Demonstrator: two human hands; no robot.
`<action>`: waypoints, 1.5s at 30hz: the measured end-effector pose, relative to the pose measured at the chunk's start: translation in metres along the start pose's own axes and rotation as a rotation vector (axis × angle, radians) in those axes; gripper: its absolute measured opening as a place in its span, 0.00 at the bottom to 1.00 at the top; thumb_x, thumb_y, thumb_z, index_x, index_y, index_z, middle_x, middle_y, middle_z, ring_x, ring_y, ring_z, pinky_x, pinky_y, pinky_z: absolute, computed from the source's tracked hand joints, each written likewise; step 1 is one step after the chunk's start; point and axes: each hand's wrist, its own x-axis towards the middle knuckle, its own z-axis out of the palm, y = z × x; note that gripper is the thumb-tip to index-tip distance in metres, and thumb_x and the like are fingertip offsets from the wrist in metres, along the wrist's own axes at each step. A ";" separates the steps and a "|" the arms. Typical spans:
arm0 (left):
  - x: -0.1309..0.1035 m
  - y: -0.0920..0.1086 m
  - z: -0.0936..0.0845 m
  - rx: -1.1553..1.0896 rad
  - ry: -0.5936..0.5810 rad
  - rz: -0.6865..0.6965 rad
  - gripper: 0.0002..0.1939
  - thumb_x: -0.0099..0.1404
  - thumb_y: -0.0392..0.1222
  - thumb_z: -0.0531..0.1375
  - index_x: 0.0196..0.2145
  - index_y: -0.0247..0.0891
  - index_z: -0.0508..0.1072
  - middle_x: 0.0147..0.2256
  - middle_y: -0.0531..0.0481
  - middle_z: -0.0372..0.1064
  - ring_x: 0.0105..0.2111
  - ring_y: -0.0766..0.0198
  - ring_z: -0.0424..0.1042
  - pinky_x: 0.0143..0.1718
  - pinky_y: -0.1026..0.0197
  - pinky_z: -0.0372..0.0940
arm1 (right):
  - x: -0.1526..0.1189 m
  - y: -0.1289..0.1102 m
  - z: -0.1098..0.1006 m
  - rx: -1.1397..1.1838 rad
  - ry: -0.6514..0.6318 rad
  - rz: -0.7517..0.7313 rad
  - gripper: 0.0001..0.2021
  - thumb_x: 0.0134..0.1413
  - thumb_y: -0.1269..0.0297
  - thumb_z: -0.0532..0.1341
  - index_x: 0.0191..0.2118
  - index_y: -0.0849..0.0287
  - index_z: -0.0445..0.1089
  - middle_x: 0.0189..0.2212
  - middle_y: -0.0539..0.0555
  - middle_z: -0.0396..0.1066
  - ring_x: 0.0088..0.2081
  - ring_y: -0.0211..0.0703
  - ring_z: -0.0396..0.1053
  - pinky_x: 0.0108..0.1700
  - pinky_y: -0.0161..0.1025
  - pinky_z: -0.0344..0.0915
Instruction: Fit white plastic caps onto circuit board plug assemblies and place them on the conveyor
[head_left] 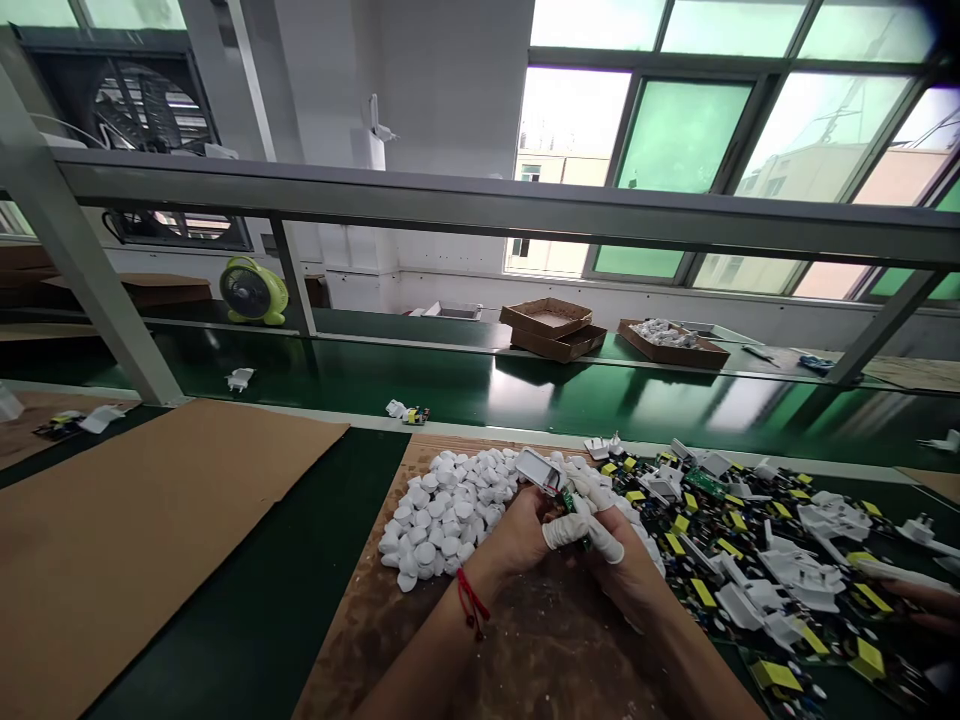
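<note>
Both grips together over brown board: left grip (525, 528) clamped on casing (537, 468), right grip (619, 540) pinching circuit (568, 502). White cots on fingertips. Casing: shallow, open-faced, white rim, greyish inside, tilted up just beyond left fingers. Circuit: small, green, half hidden by fingers, tucked close against casing's near end. Just behind, white caps (450, 500) heaped on brown board (390, 640). Right, tabletop (315, 560) carries jumbled heap (739, 560): dark circuits, yellow blocks, white shells. Left, cardboard (172, 520) lying flat.
</note>
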 end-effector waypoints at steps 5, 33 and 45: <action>0.001 -0.001 -0.005 0.082 0.026 -0.015 0.33 0.36 0.52 0.74 0.38 0.31 0.74 0.30 0.47 0.70 0.29 0.65 0.66 0.32 0.64 0.64 | -0.001 -0.003 0.001 0.015 0.045 0.038 0.39 0.34 0.58 0.74 0.56 0.50 0.64 0.41 0.55 0.73 0.43 0.55 0.70 0.43 0.45 0.68; -0.009 0.026 -0.002 0.519 -0.377 0.188 0.27 0.44 0.46 0.72 0.44 0.41 0.76 0.46 0.46 0.71 0.57 0.49 0.57 0.61 0.51 0.49 | -0.008 -0.008 -0.016 -0.055 -0.152 0.189 0.20 0.26 0.61 0.61 0.35 0.43 0.75 0.36 0.53 0.76 0.40 0.57 0.73 0.30 0.49 0.65; -0.008 0.019 -0.003 0.219 -0.314 0.085 0.23 0.46 0.45 0.71 0.40 0.35 0.76 0.38 0.47 0.73 0.40 0.55 0.71 0.41 0.60 0.66 | -0.003 -0.001 -0.012 -0.094 0.048 0.151 0.13 0.31 0.49 0.66 0.31 0.37 0.75 0.32 0.57 0.74 0.39 0.62 0.70 0.37 0.56 0.64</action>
